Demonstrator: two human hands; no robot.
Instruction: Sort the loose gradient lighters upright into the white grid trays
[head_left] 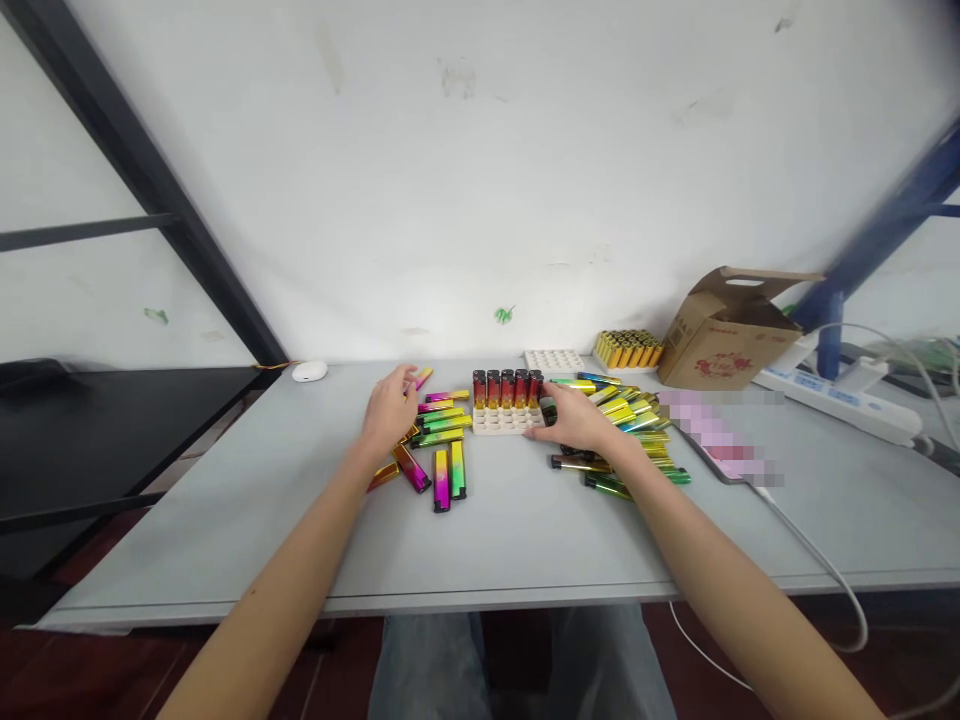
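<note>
Head view looks down a long grey table (225, 540) set against a white wall (480, 170), with a cardboard box (731, 335) and a power strip (836, 400) to the right. Mid-table, a pale perforated tray (506, 422) holds five upright red-and-black vape pens (506, 388). Loose metallic vape pens (619, 412) lie scattered on both sides, mostly flat, their long axes running every way; two front ones (450, 478) point toward the person. They look light, stiff and slippery, best pinched mid-body. The left hand (390, 410) is open, fingers spread beside a pink-yellow pen (424, 378). The right hand (574, 418) reaches over the pile, fingers extended near the tray; whether they hold anything, I cannot tell.
</note>
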